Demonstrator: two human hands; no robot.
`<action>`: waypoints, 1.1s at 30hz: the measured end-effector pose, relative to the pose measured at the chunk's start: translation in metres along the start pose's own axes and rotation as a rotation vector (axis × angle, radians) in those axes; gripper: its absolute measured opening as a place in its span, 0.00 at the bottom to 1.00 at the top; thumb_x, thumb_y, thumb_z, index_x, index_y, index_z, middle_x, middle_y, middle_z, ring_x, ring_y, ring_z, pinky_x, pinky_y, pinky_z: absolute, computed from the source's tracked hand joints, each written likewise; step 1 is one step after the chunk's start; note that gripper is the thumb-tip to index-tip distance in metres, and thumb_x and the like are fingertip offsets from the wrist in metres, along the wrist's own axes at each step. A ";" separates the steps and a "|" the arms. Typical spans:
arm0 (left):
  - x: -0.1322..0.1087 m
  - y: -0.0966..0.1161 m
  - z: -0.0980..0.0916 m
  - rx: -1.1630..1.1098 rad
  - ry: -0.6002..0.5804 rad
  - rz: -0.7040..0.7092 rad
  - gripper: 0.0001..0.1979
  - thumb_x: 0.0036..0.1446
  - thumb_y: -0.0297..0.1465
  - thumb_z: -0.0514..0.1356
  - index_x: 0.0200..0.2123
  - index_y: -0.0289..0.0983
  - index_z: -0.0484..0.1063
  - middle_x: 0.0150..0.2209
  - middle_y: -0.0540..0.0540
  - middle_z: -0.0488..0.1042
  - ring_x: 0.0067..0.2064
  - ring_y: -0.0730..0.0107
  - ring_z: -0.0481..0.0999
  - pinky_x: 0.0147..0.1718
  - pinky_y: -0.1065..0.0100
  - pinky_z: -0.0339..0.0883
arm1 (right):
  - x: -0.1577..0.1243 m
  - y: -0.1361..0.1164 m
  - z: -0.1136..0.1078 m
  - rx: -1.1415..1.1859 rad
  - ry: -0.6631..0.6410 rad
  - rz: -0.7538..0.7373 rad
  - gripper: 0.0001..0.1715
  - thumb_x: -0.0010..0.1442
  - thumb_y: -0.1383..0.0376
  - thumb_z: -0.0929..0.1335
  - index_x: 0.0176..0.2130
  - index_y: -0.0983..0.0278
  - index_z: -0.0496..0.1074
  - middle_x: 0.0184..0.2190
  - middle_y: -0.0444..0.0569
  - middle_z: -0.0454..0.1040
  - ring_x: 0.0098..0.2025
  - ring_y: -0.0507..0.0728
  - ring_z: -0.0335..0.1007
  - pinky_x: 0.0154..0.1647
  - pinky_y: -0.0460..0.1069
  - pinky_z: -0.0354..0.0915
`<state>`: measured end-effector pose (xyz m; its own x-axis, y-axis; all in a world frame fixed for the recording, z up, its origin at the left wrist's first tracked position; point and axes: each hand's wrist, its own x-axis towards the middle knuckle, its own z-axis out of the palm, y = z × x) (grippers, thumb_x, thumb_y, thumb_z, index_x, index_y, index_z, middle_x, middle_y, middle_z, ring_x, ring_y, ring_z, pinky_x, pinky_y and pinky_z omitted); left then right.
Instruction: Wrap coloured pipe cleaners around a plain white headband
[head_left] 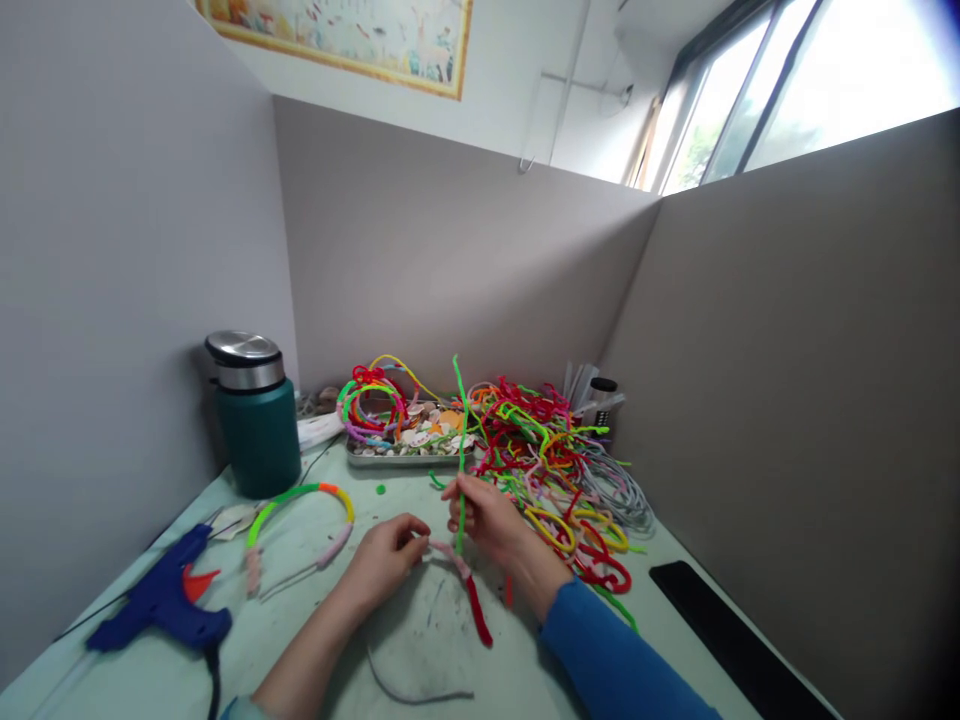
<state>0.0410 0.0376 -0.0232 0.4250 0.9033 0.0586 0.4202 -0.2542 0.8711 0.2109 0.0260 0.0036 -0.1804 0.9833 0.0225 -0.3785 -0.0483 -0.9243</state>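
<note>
Between thumb and fingers, my right hand (pixel 484 515) pinches a bright green pipe cleaner (pixel 462 430) that stands nearly upright. My left hand (pixel 394 550) pinches the end of a pale pink pipe cleaner (pixel 444 547). The pink piece meets the green one's lower end, and a dark red fuzzy length (pixel 478 612) runs down from there; how they are joined is too small to tell. Left of my left hand lies a hoop (pixel 300 495) wrapped in green, orange, yellow and pink, with bare grey wire at one end.
A blue glue gun (pixel 165 600) lies at the left, near a teal flask (pixel 259 435). Behind my hands is a metal tray (pixel 405 460) of small pieces and coloured hoops. Tangled pipe cleaners (pixel 536 430) heap at the right, near a black strip (pixel 727 640). Grey wire (pixel 420 697) lies in front.
</note>
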 end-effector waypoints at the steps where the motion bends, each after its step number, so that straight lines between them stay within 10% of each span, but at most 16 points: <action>1: 0.000 0.000 0.000 -0.046 0.004 -0.025 0.14 0.50 0.37 0.54 0.33 0.34 0.71 0.20 0.51 0.71 0.21 0.73 0.66 0.22 0.72 0.56 | 0.006 0.000 0.005 0.021 -0.025 0.000 0.17 0.54 0.54 0.66 0.30 0.66 0.71 0.15 0.35 0.50 0.16 0.46 0.44 0.21 0.43 0.52; 9: 0.003 0.000 -0.003 -0.363 -0.018 -0.262 0.27 0.50 0.54 0.48 0.25 0.35 0.66 0.15 0.55 0.62 0.11 0.81 0.51 0.10 0.74 0.45 | 0.029 0.017 0.017 -0.116 0.073 -0.007 0.22 0.52 0.49 0.66 0.26 0.66 0.68 0.12 0.37 0.57 0.15 0.46 0.48 0.17 0.43 0.47; 20: -0.002 0.009 0.000 -0.398 -0.083 -0.248 0.23 0.53 0.50 0.50 0.28 0.35 0.67 0.20 0.53 0.68 0.12 0.83 0.52 0.10 0.76 0.45 | 0.032 0.021 0.003 -0.264 0.208 -0.095 0.21 0.56 0.52 0.65 0.25 0.67 0.69 0.12 0.38 0.59 0.14 0.46 0.49 0.17 0.43 0.47; 33: -0.002 0.010 -0.003 -0.301 -0.036 -0.174 0.19 0.54 0.46 0.51 0.26 0.35 0.66 0.16 0.56 0.61 0.13 0.80 0.52 0.12 0.75 0.46 | 0.026 0.028 0.003 -0.275 0.071 -0.038 0.19 0.53 0.54 0.67 0.25 0.67 0.69 0.14 0.39 0.63 0.16 0.45 0.54 0.16 0.41 0.52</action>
<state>0.0420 0.0342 -0.0136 0.3979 0.9101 -0.1161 0.2361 0.0207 0.9715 0.1928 0.0502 -0.0210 -0.1036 0.9938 0.0409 -0.1219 0.0282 -0.9921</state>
